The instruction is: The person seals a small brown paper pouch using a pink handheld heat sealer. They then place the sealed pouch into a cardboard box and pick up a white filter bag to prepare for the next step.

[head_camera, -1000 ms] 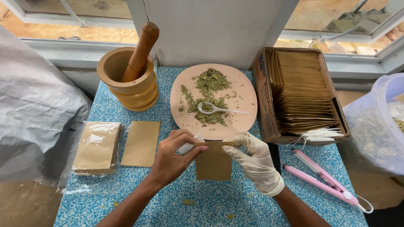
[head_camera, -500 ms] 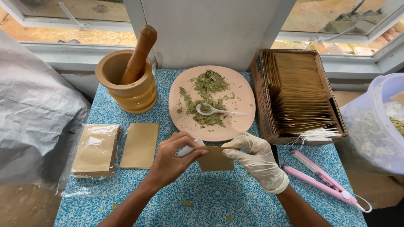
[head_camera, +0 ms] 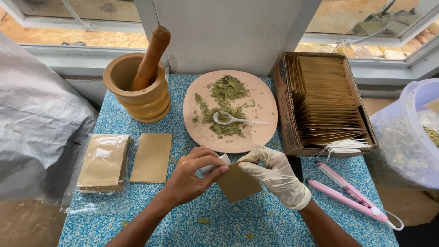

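A: Nearest the lens, bare left hand (head_camera: 192, 176) and gloved right hand (head_camera: 274, 176) met over the blue speckled table (head_camera: 137, 206); both pinched the top edge of a small brown paper pouch (head_camera: 238, 184); left fingers closed on its white tab, right thumb and forefinger clamped on the mouth just beside them.

B: Change since a second back?

A: Pouch had lain flatter and squarer under the hands; now tilted, one corner pointing toward the wearer, mouth lifted toward the fingertips; I judged the opening was being worked apart, though little else moved.

B: Beyond the fingers?

A: Just past them, pink plate (head_camera: 231, 112) of dried green leaves (head_camera: 224, 107) with a white spoon (head_camera: 238, 120); left of the fingers, one flat pouch (head_camera: 152, 157) and a bagged stack (head_camera: 104, 162); right of them, a pink sealing tool (head_camera: 350, 199); farther, wooden mortar and pestle (head_camera: 139, 87) and a carton of pouches (head_camera: 324, 103).

B: Unclear?

A: Pouch mouth hidden behind fingers, so open or sealed, couldn't tell; clear tub (head_camera: 409, 132) at right cut off; grey sheeting (head_camera: 36, 119) at left covered something unseen.
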